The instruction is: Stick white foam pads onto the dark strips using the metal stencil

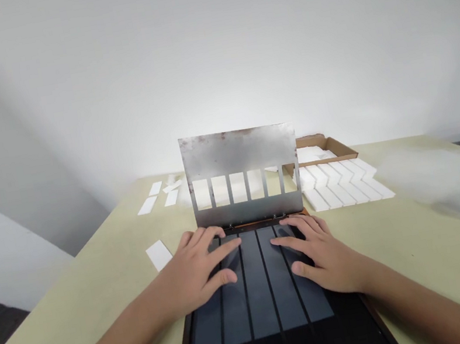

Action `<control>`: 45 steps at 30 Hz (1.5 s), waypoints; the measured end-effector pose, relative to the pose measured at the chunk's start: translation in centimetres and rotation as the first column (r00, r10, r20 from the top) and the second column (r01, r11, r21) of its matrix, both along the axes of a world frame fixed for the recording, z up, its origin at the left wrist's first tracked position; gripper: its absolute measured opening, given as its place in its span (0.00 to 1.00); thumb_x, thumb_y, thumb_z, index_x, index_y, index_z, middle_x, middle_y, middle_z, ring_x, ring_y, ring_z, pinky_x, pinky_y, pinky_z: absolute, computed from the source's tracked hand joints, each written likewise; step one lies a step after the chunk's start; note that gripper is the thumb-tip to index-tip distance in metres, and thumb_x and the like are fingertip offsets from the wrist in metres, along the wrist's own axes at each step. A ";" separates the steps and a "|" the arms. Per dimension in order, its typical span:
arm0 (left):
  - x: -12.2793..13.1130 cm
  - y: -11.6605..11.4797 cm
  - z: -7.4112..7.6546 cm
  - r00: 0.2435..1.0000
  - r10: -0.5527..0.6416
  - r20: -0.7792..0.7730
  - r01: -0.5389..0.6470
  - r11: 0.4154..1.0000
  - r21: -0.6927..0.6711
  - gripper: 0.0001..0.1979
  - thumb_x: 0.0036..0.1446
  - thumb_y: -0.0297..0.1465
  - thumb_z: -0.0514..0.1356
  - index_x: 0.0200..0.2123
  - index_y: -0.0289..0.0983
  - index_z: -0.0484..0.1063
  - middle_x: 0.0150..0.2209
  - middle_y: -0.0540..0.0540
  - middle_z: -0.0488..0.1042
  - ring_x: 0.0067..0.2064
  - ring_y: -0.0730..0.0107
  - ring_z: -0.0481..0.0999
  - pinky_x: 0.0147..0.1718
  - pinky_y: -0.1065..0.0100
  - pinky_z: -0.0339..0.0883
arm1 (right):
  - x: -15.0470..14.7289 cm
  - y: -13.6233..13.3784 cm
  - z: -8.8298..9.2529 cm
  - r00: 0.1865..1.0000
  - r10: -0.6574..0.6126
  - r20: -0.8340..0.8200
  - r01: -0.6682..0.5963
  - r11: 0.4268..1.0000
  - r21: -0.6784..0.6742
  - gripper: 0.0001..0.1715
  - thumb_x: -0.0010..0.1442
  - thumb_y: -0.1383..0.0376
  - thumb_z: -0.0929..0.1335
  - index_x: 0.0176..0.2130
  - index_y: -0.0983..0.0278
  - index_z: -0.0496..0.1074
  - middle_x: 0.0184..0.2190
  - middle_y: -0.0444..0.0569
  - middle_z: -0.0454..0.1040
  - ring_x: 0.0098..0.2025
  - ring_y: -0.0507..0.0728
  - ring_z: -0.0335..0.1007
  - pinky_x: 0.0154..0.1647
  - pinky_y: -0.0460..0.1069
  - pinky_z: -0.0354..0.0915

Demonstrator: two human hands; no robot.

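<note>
A dark flat jig [282,341] lies on the table before me, with several grey-blue strips [256,286] laid side by side in it. Hinged at its far edge, a metal stencil plate [239,152] with a row of rectangular slots stands upright. My left hand [198,269] rests flat on the left strips, fingers spread. My right hand [322,253] lies flat on the right strips, fingers spread. Neither hand holds anything.
The pale yellow-green table [427,256] carries rows of white rectangular pieces [343,182] at the right of the plate, an open cardboard box [327,146] behind them, and a few loose white pieces [159,254] at the left. A white wall stands behind.
</note>
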State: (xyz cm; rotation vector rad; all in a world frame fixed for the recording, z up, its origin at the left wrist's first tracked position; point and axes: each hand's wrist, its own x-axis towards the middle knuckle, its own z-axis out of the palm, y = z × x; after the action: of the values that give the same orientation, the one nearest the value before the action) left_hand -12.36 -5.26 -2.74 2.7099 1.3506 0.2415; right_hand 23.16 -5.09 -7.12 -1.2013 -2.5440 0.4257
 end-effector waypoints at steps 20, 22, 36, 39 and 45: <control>-10.8 1.7 0.6 0.835 0.532 -0.143 -0.549 0.786 -0.282 0.22 0.71 0.39 0.65 0.63 0.37 0.70 0.61 0.38 0.72 0.58 0.52 0.77 0.56 0.47 0.76 | -4.7 9.7 14.4 0.946 -0.197 -0.259 0.310 0.786 0.535 0.34 0.76 0.46 0.60 0.73 0.57 0.59 0.74 0.60 0.56 0.76 0.72 0.49 0.73 0.75 0.48; -10.7 2.0 0.8 0.829 0.544 -0.131 -0.556 0.775 -0.299 0.21 0.71 0.39 0.65 0.62 0.37 0.71 0.60 0.39 0.73 0.57 0.53 0.77 0.56 0.47 0.76 | -6.3 11.6 17.1 0.956 -0.205 -0.210 0.289 0.773 0.565 0.33 0.76 0.49 0.64 0.72 0.59 0.61 0.71 0.59 0.62 0.74 0.71 0.55 0.72 0.75 0.52; -13.3 -1.4 4.4 0.354 0.474 0.806 -0.114 0.877 -0.466 0.20 0.71 0.38 0.65 0.61 0.36 0.71 0.58 0.39 0.75 0.55 0.56 0.79 0.54 0.50 0.77 | -6.4 9.2 18.7 0.993 -0.111 0.048 0.058 0.783 0.620 0.19 0.78 0.57 0.63 0.59 0.65 0.74 0.54 0.53 0.77 0.56 0.61 0.76 0.61 0.64 0.70; -14.4 -5.3 4.2 -0.059 0.383 0.922 -0.040 0.922 -0.385 0.21 0.72 0.41 0.64 0.61 0.36 0.71 0.58 0.39 0.75 0.55 0.55 0.79 0.54 0.49 0.77 | -4.8 6.3 17.9 0.998 -0.069 0.009 0.048 0.769 0.637 0.16 0.78 0.62 0.62 0.55 0.57 0.77 0.51 0.51 0.80 0.53 0.63 0.76 0.65 0.71 0.60; -14.0 -11.4 1.2 -0.602 0.323 0.730 0.033 0.924 -0.382 0.25 0.72 0.47 0.62 0.60 0.35 0.71 0.59 0.37 0.74 0.54 0.55 0.79 0.50 0.52 0.79 | 0.6 -2.2 11.2 0.987 0.142 0.073 -0.151 0.668 0.729 0.28 0.74 0.53 0.67 0.69 0.54 0.69 0.59 0.49 0.80 0.56 0.66 0.77 0.65 0.65 0.62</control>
State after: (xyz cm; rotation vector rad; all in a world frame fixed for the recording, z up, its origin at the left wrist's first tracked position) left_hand -26.38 -16.63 -1.51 0.5775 0.7387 1.8985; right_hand 23.78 -7.25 4.04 -0.6743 -2.4091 -0.5577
